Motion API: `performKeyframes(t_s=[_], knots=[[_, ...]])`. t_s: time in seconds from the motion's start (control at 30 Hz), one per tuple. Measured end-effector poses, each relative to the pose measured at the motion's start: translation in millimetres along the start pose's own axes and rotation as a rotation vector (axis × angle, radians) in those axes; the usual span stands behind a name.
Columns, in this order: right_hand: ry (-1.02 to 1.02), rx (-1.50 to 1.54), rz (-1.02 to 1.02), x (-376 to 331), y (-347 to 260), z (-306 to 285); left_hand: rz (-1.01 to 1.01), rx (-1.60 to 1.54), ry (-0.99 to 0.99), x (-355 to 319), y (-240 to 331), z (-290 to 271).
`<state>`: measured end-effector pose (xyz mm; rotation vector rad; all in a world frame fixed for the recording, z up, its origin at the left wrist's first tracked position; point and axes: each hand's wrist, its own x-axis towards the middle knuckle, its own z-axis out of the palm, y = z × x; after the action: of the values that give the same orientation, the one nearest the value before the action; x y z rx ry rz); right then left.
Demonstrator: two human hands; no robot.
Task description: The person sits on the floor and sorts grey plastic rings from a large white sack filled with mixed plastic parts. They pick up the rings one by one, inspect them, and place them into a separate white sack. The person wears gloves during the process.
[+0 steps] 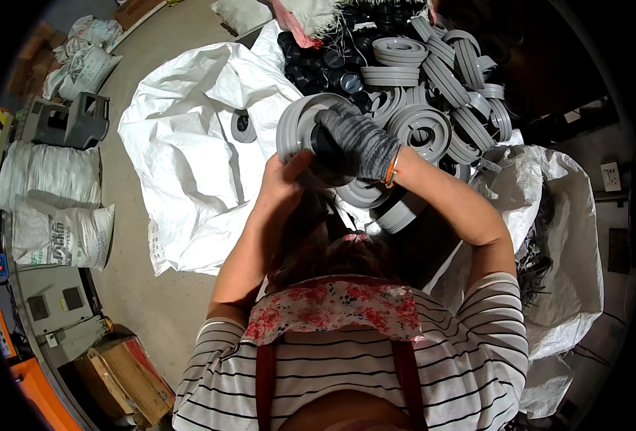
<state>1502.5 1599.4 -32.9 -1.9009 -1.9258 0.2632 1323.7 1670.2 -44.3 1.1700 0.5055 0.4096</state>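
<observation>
My bare left hand (287,178) grips the lower rim of a round grey plastic part with a ribbed edge (286,133), the thumb pressed on it. My right hand (357,140), in a dark grey knitted glove, is closed around a black round piece (324,149) at the middle of the grey part. Its fingertips are partly hidden inside the ring. Just beyond and to the right lies a heap of similar grey round parts (420,129). Behind them are many small black round caps (325,61).
On the left, a white woven sheet (189,144) covers the floor with a small grey oval piece (243,128) on it. An open white sack (569,237) stands at the right. Filled sacks (59,230), a grey plastic case (81,118) and a cardboard box (128,377) line the left side.
</observation>
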Motion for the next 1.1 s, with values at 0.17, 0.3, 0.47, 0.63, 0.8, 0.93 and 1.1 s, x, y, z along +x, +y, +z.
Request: performKeyframes(t_s=[0.17, 0.3, 0.47, 0.63, 0.8, 0.93, 1.1], knots=[[0.017, -0.153, -0.219, -6, 11, 23, -0.03, 0.112, -0.069, -7, 16, 0], [0.325, 0.424, 0.042, -15, 0, 17, 0.11, 0.134, -0.064, -7, -2, 1], [-0.02, 1.7, 0.68, -12, 0, 23, 0.199, 0.519, 0.109, -13, -9, 19], [0.04, 0.62, 0.399, 9, 21, 22, 0.282, 0.906, 0.227, -14, 11, -42], [0.041, -0.383, 0.475, 38, 135, -13, 0.549, 0.777, 0.588, 13, 19, -76], [0.327, -0.75, 0.492, 32, 218, 3, 0.404, 0.203, 0.416, 29, -8, -64], [0.016, -0.688, 0.619, 60, 169, -47, 0.089, 0.092, 0.38, 42, -16, -61]])
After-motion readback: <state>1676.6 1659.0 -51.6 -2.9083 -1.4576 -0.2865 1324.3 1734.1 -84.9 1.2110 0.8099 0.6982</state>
